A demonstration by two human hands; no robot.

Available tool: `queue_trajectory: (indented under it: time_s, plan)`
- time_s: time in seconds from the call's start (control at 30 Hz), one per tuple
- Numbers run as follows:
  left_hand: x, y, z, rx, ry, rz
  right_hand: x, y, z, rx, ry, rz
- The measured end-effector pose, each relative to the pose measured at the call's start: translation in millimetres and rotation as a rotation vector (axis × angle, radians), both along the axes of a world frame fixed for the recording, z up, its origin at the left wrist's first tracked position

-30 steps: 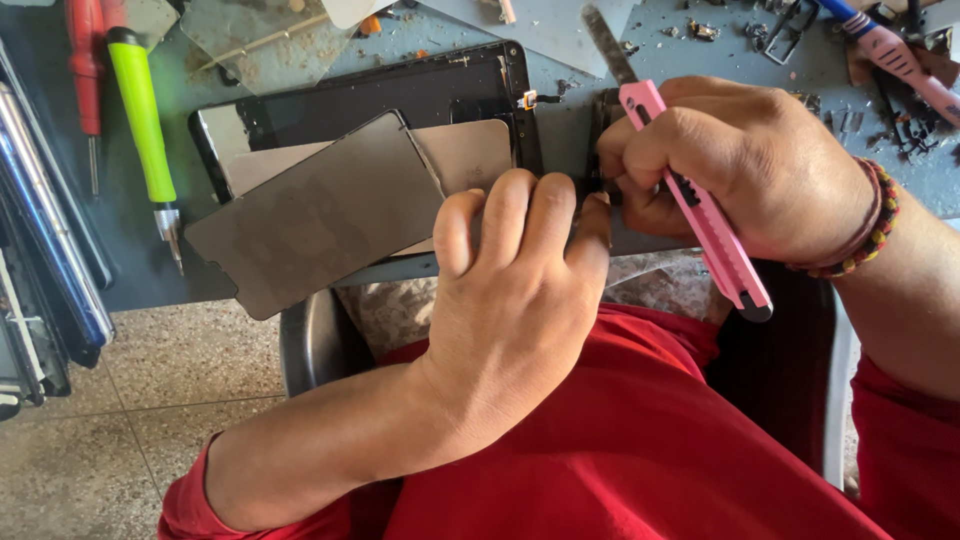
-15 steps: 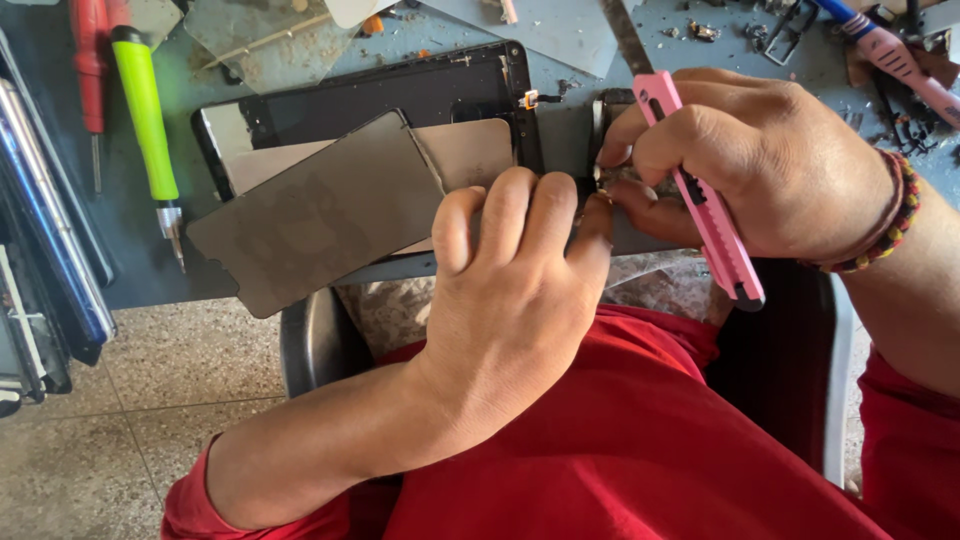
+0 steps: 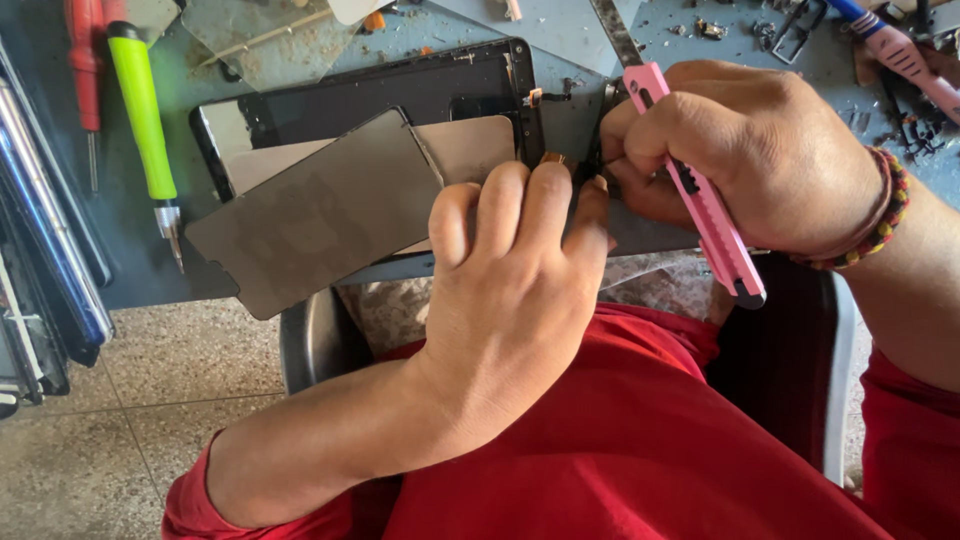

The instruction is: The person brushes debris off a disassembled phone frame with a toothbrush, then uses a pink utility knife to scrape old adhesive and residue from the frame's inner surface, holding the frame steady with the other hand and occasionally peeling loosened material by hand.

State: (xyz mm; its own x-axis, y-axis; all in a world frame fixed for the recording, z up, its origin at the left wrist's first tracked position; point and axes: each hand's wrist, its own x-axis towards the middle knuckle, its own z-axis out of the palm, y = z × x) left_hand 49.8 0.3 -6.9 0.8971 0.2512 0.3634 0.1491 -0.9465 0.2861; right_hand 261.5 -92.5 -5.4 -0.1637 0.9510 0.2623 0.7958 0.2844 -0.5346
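The scene is evenly lit by soft daylight; glare is seen on the black phone screen (image 3: 300, 110); shadows are faint; focus is sharp, with slight stretching at the edges.

Speckled tile floor (image 3: 90, 400), blue-grey workbench (image 3: 560, 30)

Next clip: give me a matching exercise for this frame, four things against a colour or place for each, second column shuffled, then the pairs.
Things:
1. utility knife
2. screwdriver handle
3. grey sheet
4. beaded bracelet

Descriptions:
A. lime green, lying at the left of the bench
B. on the right wrist
C. pink, gripped in the right hand
D. lying over the dark phone screen, beside the left hand

Pairs: 1-C, 2-A, 3-D, 4-B
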Motion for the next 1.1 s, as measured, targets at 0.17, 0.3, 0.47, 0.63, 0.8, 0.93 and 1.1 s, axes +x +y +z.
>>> queue_trajectory:
  time_s: [0.17,0.3,0.47,0.63,0.8,0.93,1.1]
  plan:
    - [-1.4,-1.2,-4.1,-0.018,0.038,-0.012,-0.9,3.5,4.4,0.012,-0.011,-0.018]
    - [0.0,-1.6,-3.3,-0.001,0.031,-0.003,-2.7,4.4,8.2,-0.004,0.012,-0.070]
    - [4.2,-0.7,1.4,0.033,0.013,0.017,-3.5,2.3,10.2,-0.034,0.021,-0.124]
    - [4.4,0.5,1.6,0.058,-0.010,0.035,-1.9,-3.3,5.0,-0.024,0.012,-0.211]
    - [4.3,-1.0,-3.6,0.082,0.038,0.025,1.6,-8.6,-3.1,-0.002,0.007,-0.246]
    - [2.5,-1.3,-3.7,0.093,0.078,0.019,-1.2,-9.9,-6.0,-0.022,0.073,-0.325]
    - [5.6,0.3,-0.7,0.100,0.045,0.030,-5.5,-4.3,-0.3,-0.130,0.190,-0.445]
